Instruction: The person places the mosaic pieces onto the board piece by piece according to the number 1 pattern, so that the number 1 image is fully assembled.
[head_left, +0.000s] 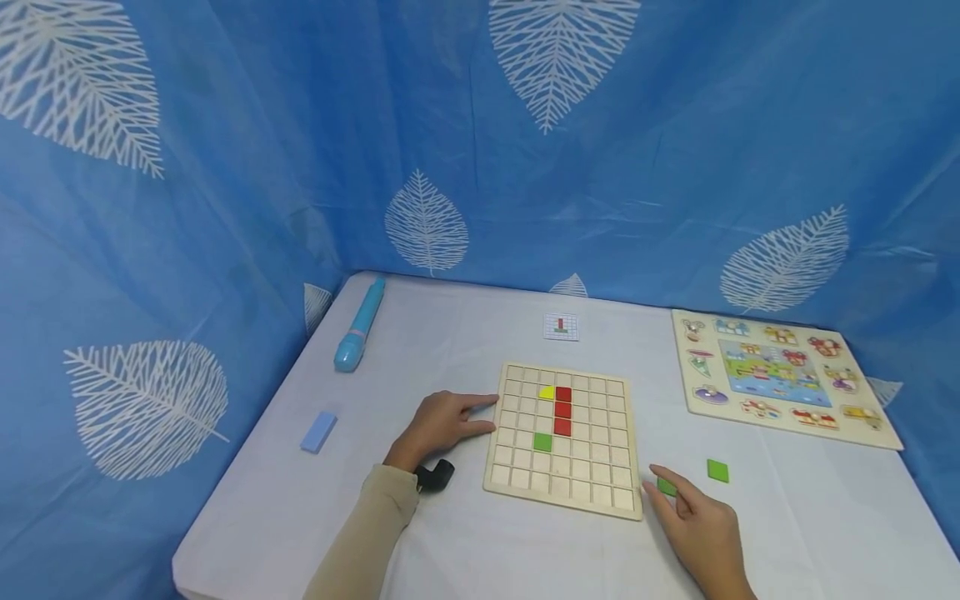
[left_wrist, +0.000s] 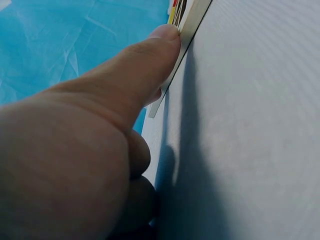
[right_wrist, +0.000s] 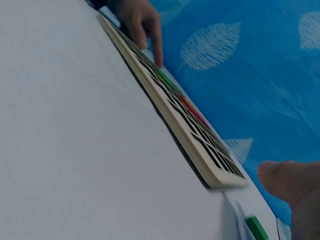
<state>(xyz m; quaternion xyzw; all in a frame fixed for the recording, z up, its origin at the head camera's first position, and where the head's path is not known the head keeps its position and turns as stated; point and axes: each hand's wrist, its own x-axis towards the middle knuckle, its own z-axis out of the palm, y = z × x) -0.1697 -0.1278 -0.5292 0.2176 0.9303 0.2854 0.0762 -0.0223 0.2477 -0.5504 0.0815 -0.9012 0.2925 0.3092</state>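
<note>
A wooden grid board lies flat on the white table. It carries a yellow tile, a column of red tiles and a green tile. My left hand rests against the board's left edge with straight fingers. In the left wrist view the thumb presses that edge. My right hand is off the board's near right corner, fingers reaching onto a loose green tile. In the right wrist view the thumb hovers apart from that tile.
A second loose green tile lies right of the hand. A small pattern card sits behind the board. A picture peg puzzle is at the back right. At the left lie a blue pen-like device and a pale blue block. Blue leaf-print curtains surround the table.
</note>
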